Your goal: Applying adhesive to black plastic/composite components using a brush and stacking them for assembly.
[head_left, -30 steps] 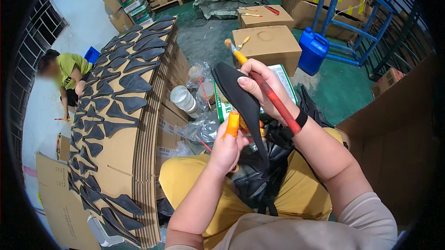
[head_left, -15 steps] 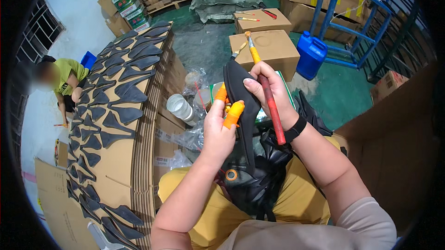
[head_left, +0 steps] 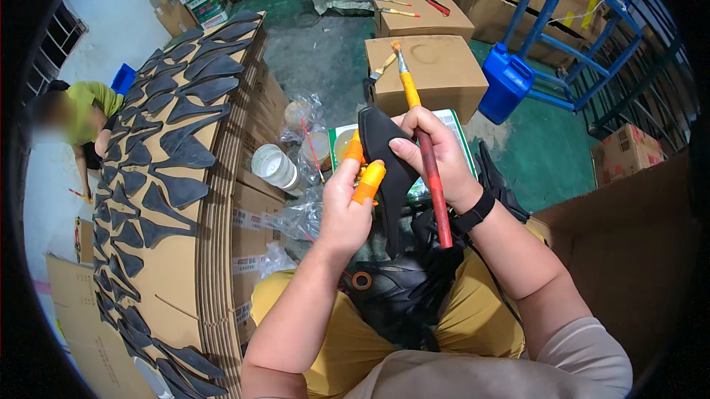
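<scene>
Right now: black piece (head_left: 386, 166) held upright at frame centre, between both hands.
Left hand (head_left: 346, 210) pinches its left edge; right hand (head_left: 433, 155) closes on its right edge and the brush (head_left: 421, 144), whose bristles point to the top of the frame.

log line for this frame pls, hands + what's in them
left hand: orange finger cots, pinching black flat shoe-upper piece | right hand: holds same piece plus red-handled brush | lap: pile of black pieces

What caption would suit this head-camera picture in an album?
Both hands, left hand and right hand, hold a black piece; the right also grips a brush.
</scene>
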### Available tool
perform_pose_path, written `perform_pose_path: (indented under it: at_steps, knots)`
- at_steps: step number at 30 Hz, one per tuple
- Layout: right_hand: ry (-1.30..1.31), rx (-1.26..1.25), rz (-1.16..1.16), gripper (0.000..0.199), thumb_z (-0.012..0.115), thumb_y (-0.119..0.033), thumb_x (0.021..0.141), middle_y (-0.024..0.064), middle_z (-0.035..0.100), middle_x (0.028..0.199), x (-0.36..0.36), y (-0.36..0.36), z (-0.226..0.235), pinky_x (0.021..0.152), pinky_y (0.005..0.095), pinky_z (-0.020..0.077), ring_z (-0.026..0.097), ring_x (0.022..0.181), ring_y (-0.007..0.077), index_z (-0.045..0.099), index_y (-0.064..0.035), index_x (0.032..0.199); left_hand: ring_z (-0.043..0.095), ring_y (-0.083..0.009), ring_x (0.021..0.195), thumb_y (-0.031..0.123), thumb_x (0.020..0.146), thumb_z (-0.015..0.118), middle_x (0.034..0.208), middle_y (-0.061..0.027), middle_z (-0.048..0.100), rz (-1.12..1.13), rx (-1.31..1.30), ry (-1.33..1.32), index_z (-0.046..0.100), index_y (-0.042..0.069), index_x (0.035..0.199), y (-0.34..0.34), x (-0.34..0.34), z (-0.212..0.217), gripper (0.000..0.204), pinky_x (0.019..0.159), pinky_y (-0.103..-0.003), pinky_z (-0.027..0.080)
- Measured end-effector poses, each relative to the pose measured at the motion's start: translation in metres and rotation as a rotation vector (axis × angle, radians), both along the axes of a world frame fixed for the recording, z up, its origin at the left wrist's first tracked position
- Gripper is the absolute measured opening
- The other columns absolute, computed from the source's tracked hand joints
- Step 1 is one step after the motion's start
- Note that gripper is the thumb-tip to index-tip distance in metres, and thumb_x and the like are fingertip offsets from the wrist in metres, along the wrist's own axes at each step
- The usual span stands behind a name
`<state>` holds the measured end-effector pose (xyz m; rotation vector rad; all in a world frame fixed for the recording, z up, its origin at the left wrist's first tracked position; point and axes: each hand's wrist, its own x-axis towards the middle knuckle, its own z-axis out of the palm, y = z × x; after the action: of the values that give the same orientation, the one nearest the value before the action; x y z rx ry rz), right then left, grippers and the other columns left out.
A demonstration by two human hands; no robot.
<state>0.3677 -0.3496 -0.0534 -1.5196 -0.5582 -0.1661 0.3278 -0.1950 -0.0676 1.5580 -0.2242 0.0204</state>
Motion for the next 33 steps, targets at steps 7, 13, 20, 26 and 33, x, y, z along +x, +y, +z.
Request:
perform_pose_path:
  at_steps: [7,13,20,26,33]
  knots:
    - [-0.123,-0.108,-0.095,0.022,0.065,-0.008,0.076,0.01,0.049,0.082,0.012,0.004,-0.006,0.076,0.0306,0.0408,0.049,0.08,0.0228,0.043,-0.0029,0.079,0.052,-0.0091,0.089,0.002,0.087,0.051,0.102,-0.0044,0.056,0.025,-0.1,0.028,0.047,-0.002,0.12,-0.003,0.011,0.003,0.033,0.077,-0.023,0.043]
    - [-0.226,-0.277,-0.141,0.025,0.067,-0.011,0.074,0.0075,0.046,0.074,0.02,0.005,0.004,0.067,0.0302,0.0381,0.044,0.072,0.0228,0.043,-0.0034,0.077,0.053,-0.0106,0.087,0.001,0.085,0.053,0.096,-0.0053,0.058,0.093,-0.038,-0.014,0.053,-0.001,0.113,0.006,0.021,0.001,0.028,0.077,-0.024,0.044]
    - [-0.168,-0.257,-0.156,0.028,0.069,-0.014,0.074,0.0063,0.04,0.07,0.02,0.004,-0.007,0.064,0.0294,0.035,0.038,0.068,0.0218,0.042,-0.0039,0.076,0.053,-0.0107,0.095,-0.002,0.085,0.052,0.106,-0.0052,0.056,0.009,0.013,0.007,0.048,-0.001,0.123,0.011,0.025,0.0,0.039,0.082,-0.024,0.043]
    - [-0.025,-0.083,-0.079,0.027,0.066,-0.012,0.076,0.0041,0.038,0.071,0.024,0.007,-0.022,0.065,0.0272,0.0349,0.039,0.069,0.017,0.041,-0.0037,0.076,0.054,-0.01,0.09,-0.003,0.083,0.054,0.102,-0.0046,0.056,0.043,0.022,0.013,0.051,0.0,0.119,0.009,0.023,0.002,0.036,0.076,-0.023,0.045]
    - [-0.011,-0.017,-0.132,0.023,0.066,-0.009,0.078,0.0007,0.037,0.072,0.018,0.01,-0.013,0.066,0.0235,0.0353,0.038,0.07,0.0112,0.043,-0.0035,0.077,0.058,-0.0098,0.085,0.0,0.082,0.058,0.099,-0.0068,0.056,0.0,-0.287,0.123,0.038,0.001,0.13,0.006,0.021,0.011,0.052,0.074,-0.021,0.05]
